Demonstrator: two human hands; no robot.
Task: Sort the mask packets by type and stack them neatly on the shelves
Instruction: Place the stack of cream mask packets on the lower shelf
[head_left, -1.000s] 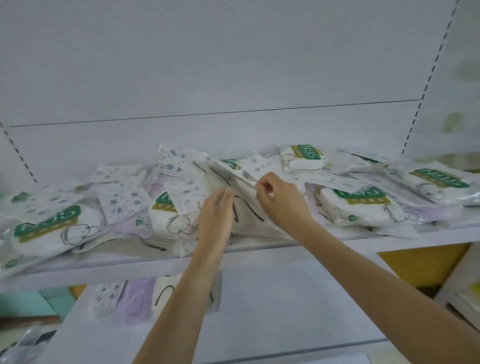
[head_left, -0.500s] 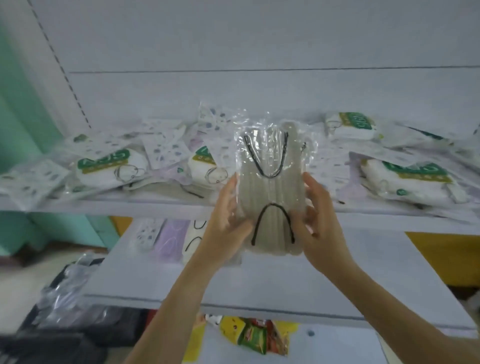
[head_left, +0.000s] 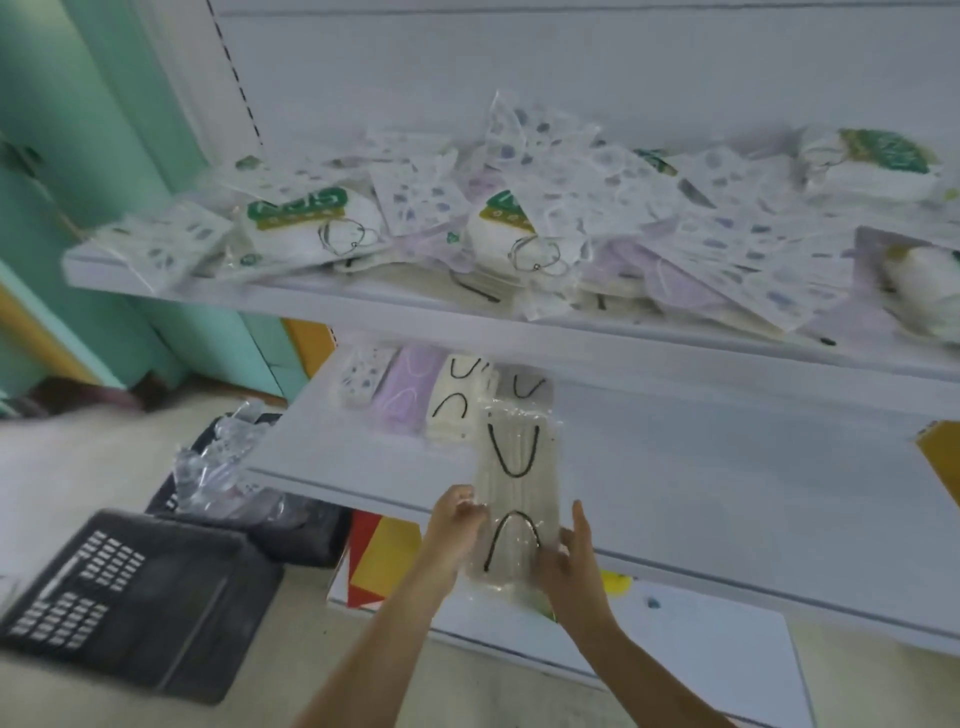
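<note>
- Hands both grasp one thing: the left hand (head_left: 457, 517) curls round the left edge of the beige packet (head_left: 514, 483), and the right hand (head_left: 574, 558) clasps its lower right edge.
- We see the beige packet lying lengthwise away from us, clear wrap over pleated masks, with two black ear loops showing on its face.
- It sits over the front part of the lower shelf (head_left: 727, 493). We cannot tell whether it touches the board.
- Just beyond its far end, a sorted row runs along the back of that shelf. From the left we see a patterned packet (head_left: 363, 382), a lilac packet (head_left: 408, 395), a cream packet (head_left: 457, 402) with black loops, and a grey packet (head_left: 525, 387).
- The far end of the held packet is nearest the grey one.
- Above, the upper shelf (head_left: 363, 306) carries a loose heap of packets (head_left: 597, 208): patterned, lilac and white ones with green labels, overlapping at all angles.
- Below the lower shelf we make out red and yellow goods (head_left: 384, 561).
- On the floor to our left stands a black crate (head_left: 130, 587), with crumpled clear plastic (head_left: 218, 467) behind it.
- Further left is a green wall (head_left: 78, 156).
</note>
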